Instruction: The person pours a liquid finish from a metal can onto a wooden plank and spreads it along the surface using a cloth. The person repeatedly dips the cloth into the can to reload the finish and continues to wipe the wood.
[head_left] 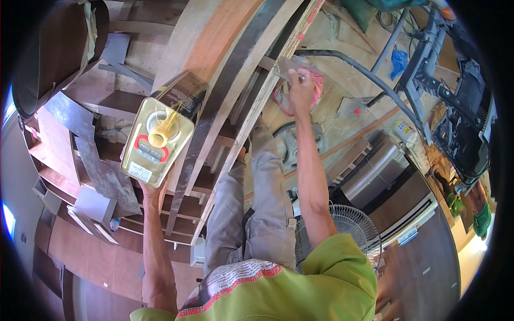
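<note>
My left hand (pixel 153 188) holds a rectangular metal tin (pixel 184 125) at its near lower edge, with the fingers mostly hidden beneath it. The tin's gold top faces me and has a red-and-grey handle. Thick yellowish residue coats its round mouth and runs down the far side. Farther off to the right, my right hand (pixel 301 91) is closed on a thin flat grey scraper (pixel 287 68), close to the edge of a long wooden panel (pixel 262 104). Below that hand lies a crumpled pink plastic bag (pixel 316 85).
A miter-saw-like machine on a tubular stand (pixel 450 91) occupies the far right. A wire-caged fan (pixel 353 235) stands by my right elbow. Wooden shelving frames (pixel 120 99) and a dark curved sheet (pixel 59 53) fill the left. A white tub (pixel 404 131) sits right.
</note>
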`<state>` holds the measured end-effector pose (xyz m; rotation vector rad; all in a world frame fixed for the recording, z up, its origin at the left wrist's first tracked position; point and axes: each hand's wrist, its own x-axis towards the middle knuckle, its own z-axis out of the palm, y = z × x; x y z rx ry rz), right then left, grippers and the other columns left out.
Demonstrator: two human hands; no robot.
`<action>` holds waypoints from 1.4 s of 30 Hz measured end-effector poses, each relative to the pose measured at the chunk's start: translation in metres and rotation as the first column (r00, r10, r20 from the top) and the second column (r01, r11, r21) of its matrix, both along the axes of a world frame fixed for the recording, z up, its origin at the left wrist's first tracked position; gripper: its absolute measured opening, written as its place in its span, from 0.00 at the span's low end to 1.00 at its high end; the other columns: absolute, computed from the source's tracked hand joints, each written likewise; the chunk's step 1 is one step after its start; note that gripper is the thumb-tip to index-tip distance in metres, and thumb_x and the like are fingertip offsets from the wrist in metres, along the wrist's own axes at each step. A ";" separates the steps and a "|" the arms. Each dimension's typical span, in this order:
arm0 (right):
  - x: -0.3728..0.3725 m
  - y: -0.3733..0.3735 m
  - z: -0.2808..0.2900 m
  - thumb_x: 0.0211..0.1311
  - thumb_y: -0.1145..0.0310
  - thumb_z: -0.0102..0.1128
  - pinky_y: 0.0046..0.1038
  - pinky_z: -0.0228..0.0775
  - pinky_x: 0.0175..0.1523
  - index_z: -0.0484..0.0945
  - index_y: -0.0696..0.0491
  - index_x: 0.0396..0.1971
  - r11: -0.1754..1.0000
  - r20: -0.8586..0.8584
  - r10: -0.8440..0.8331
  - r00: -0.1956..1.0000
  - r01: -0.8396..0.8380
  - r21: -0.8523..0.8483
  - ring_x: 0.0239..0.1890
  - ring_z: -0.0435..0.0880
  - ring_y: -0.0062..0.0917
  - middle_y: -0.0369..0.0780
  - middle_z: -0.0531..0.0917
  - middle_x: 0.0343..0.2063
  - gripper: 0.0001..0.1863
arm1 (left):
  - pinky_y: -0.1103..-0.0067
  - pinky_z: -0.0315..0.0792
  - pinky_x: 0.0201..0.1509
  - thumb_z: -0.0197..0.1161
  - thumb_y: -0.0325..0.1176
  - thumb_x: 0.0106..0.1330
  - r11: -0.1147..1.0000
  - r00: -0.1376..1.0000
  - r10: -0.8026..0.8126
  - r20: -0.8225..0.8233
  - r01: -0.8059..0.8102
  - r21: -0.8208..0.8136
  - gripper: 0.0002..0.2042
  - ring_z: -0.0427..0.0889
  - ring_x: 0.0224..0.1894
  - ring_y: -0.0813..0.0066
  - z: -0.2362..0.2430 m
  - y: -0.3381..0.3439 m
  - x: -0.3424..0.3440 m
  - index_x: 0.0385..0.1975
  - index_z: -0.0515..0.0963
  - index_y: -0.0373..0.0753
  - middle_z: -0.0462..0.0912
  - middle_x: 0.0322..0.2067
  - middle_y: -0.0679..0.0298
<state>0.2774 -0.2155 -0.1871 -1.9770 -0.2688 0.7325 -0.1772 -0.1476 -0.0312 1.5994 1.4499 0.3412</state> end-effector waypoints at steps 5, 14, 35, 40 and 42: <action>-0.005 0.006 0.005 0.64 0.65 0.64 0.21 0.68 0.38 0.77 0.59 0.39 1.000 -0.019 -0.011 1.000 0.012 0.014 0.31 0.75 0.16 0.35 0.80 0.29 0.12 | 0.77 0.75 0.48 0.75 0.22 0.52 0.999 0.999 0.036 0.005 -0.036 -0.030 0.28 0.79 0.45 0.74 -0.022 -0.017 -0.023 0.53 0.71 0.37 0.79 0.45 0.63; -0.004 0.016 0.015 0.64 0.69 0.63 0.22 0.70 0.37 0.77 0.60 0.36 1.000 0.030 -0.004 1.000 0.005 -0.020 0.29 0.76 0.15 0.35 0.81 0.28 0.09 | 0.81 0.77 0.43 0.72 0.21 0.56 0.994 0.994 0.106 0.025 -0.105 -0.025 0.18 0.81 0.40 0.78 -0.015 -0.015 -0.014 0.47 0.78 0.36 0.83 0.39 0.65; -0.026 -0.023 -0.022 0.66 0.67 0.62 0.17 0.61 0.24 0.75 0.57 0.37 0.988 -0.041 -0.073 0.996 0.078 0.131 0.21 0.69 0.10 0.31 0.77 0.23 0.10 | 0.70 0.73 0.61 0.74 0.22 0.52 0.607 0.756 0.629 0.180 -0.332 -0.722 0.40 0.76 0.58 0.66 -0.039 -0.020 -0.049 0.66 0.60 0.38 0.73 0.59 0.57; -0.032 -0.017 -0.003 0.65 0.66 0.63 0.18 0.64 0.27 0.76 0.58 0.37 0.987 -0.156 -0.115 0.981 0.131 0.095 0.23 0.70 0.11 0.31 0.77 0.24 0.10 | 0.69 0.73 0.61 0.73 0.20 0.52 0.900 0.971 0.194 0.140 -0.120 -0.419 0.41 0.76 0.58 0.65 -0.041 -0.023 -0.059 0.67 0.59 0.38 0.71 0.60 0.55; -0.031 -0.014 -0.011 0.65 0.66 0.63 0.19 0.65 0.29 0.76 0.58 0.36 0.993 -0.064 -0.087 0.994 0.092 0.076 0.24 0.71 0.12 0.32 0.77 0.24 0.10 | 0.69 0.74 0.61 0.74 0.20 0.52 0.813 0.908 0.365 0.208 -0.202 -0.545 0.41 0.76 0.58 0.66 -0.039 -0.022 -0.054 0.67 0.59 0.38 0.72 0.60 0.56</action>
